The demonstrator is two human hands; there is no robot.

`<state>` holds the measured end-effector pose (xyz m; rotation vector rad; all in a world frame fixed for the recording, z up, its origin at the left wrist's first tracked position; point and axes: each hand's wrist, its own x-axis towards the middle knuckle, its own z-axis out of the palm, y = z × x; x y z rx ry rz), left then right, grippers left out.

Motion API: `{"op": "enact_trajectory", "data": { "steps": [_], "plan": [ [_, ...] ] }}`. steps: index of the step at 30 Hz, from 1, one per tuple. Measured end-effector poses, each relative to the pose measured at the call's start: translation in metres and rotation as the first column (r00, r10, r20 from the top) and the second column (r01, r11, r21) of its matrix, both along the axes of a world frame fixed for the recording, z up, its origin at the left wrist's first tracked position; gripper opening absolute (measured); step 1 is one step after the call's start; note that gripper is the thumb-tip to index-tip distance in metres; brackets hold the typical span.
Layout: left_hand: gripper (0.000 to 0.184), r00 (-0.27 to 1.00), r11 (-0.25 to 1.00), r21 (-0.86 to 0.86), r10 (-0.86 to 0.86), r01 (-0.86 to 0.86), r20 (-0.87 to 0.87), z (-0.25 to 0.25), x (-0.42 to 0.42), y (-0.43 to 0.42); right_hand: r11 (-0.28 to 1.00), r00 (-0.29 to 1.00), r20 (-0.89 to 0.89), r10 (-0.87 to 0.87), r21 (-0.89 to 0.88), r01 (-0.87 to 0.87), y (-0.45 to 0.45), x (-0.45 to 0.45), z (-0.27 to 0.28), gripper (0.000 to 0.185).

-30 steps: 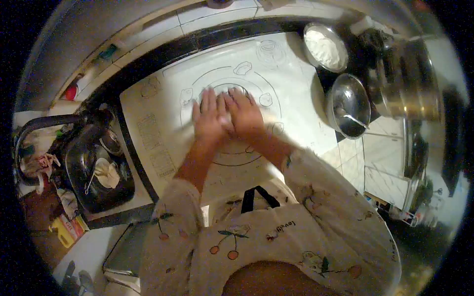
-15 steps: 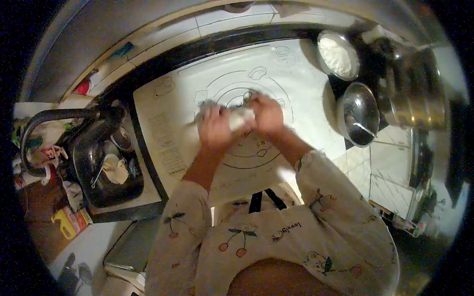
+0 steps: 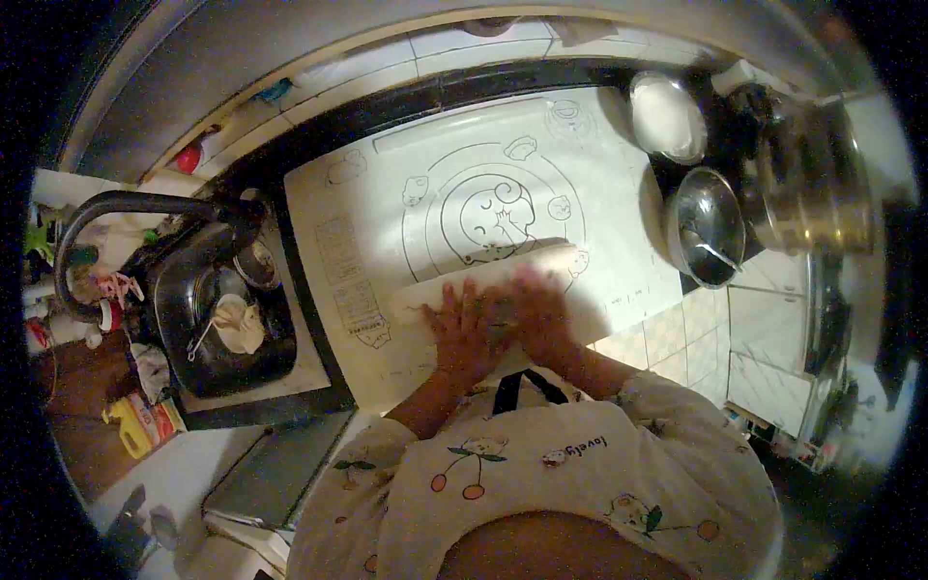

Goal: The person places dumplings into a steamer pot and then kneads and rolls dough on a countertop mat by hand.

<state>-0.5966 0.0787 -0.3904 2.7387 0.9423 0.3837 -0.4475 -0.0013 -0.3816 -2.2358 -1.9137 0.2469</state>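
Note:
A long, pale roll of dough (image 3: 430, 288) lies across the near part of the white printed mat (image 3: 358, 217), slanting slightly up to the right. My left hand (image 3: 456, 324) rests on the roll left of its middle, fingers stretched and spread. Beside it, my right hand (image 3: 543, 317) lies flat over the roll, its fingers somewhat blurred. Neither hand is wrapped around the dough. Part of the roll is hidden beneath both hands.
A bowl of flour (image 3: 667, 121) stands at the back right. Nearer is a metal bowl (image 3: 704, 208) with a spoon-like utensil in it. A black sink (image 3: 213, 372) with dishes and a dark faucet (image 3: 126, 200) is on the left. Large metal pots (image 3: 812, 184) stand far right.
Both hands have come from the mat's middle toward my body with the dough. Their fingers, curled around it before, now lie flat, and the dough shows as a long roll.

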Motion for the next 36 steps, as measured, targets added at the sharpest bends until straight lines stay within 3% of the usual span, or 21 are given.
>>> {"op": "enact_trajectory", "data": {
  "steps": [3,4,6,9,11,12,13,14,16,18,20,21,22,23,25,28,29,30,33,36],
  "plan": [
    [0.062,0.999,0.981,0.194,0.029,-0.024,-0.025,-0.007,0.029,0.046,0.970,0.993,-0.118,0.028,0.242,0.001,0.061,0.005,-0.006,0.057],
    [0.060,0.998,0.966,0.257,0.044,-0.033,-0.037,-0.010,0.039,0.067,0.978,0.996,-0.082,0.044,0.205,-0.027,0.086,0.018,-0.001,0.052],
    [0.080,0.952,0.990,0.141,0.043,0.000,-0.304,0.011,0.065,0.124,0.981,0.999,-0.042,-0.012,0.191,0.020,0.138,0.040,0.009,0.045],
    [0.100,0.995,0.997,0.007,0.075,-0.074,-0.063,0.026,0.084,0.167,0.943,0.979,0.052,-0.197,0.283,0.174,0.186,0.064,0.006,0.039],
    [0.097,0.976,1.000,-0.024,-0.008,0.003,-0.216,0.027,0.073,0.146,0.984,0.997,-0.013,-0.077,0.160,0.078,0.166,0.057,0.003,0.040],
    [0.094,0.977,0.988,0.151,-0.003,0.036,-0.215,0.011,0.059,0.124,0.990,0.996,-0.091,-0.009,0.136,0.021,0.139,0.045,0.004,0.040],
    [0.090,0.978,0.944,0.324,0.004,0.066,-0.211,-0.003,0.043,0.101,0.962,0.993,-0.075,0.087,0.265,-0.064,0.106,0.037,-0.001,0.042],
    [0.090,0.987,0.956,0.287,-0.011,0.058,-0.163,0.001,0.033,0.085,0.967,0.992,0.087,0.090,0.231,-0.108,0.077,0.024,-0.010,0.047],
    [0.089,0.996,0.978,0.200,-0.037,0.052,-0.076,0.008,0.011,0.047,0.974,0.975,0.197,0.103,0.178,-0.139,0.026,-0.001,-0.008,0.057],
    [0.090,0.998,0.992,0.111,-0.061,0.059,0.015,0.008,0.001,0.027,0.989,0.996,0.066,0.059,0.133,-0.067,0.041,0.004,-0.012,0.054],
    [0.087,0.996,0.927,0.371,-0.072,0.049,0.048,-0.025,0.021,0.085,0.998,0.999,-0.040,0.004,0.064,-0.002,0.082,0.026,0.004,0.060],
    [0.081,1.000,0.995,0.099,-0.013,0.015,-0.019,0.018,0.035,0.105,0.980,1.000,-0.005,0.022,0.198,-0.020,0.104,0.045,0.000,0.067],
    [0.072,0.994,0.992,0.107,0.074,-0.066,-0.077,0.023,0.045,0.129,0.982,0.995,0.080,-0.063,0.182,0.048,0.124,0.056,0.009,0.064],
    [0.071,0.986,0.985,0.086,0.156,-0.150,-0.061,0.007,0.051,0.153,0.967,0.993,-0.020,-0.114,0.229,0.115,0.141,0.068,0.009,0.055],
    [0.075,0.984,0.984,0.021,0.175,-0.175,-0.025,-0.002,0.051,0.169,0.969,0.984,0.044,-0.172,0.187,0.161,0.155,0.087,0.009,0.047],
    [0.082,0.984,0.997,0.015,0.080,-0.079,-0.162,0.017,0.014,0.116,0.961,0.994,-0.105,0.029,0.275,0.001,0.096,0.092,0.002,0.044],
    [0.085,0.994,0.998,0.026,0.053,-0.051,-0.096,0.016,-0.001,0.095,0.929,0.992,-0.078,0.100,0.364,-0.065,0.074,0.085,0.006,0.048],
    [0.088,0.999,0.999,0.037,0.025,-0.024,-0.032,0.011,-0.017,0.073,0.975,0.995,-0.058,0.086,0.208,-0.072,0.047,0.083,-0.009,0.054],
    [0.091,0.997,0.997,-0.075,-0.026,0.021,-0.070,0.011,-0.046,0.033,1.000,0.999,-0.035,0.009,-0.023,-0.010,0.003,0.061,-0.003,0.064],
    [0.081,1.000,0.999,0.044,0.000,0.000,0.008,0.011,-0.032,0.071,0.996,0.996,-0.088,-0.017,0.085,0.025,0.033,0.075,0.008,0.059]
  ]
}}
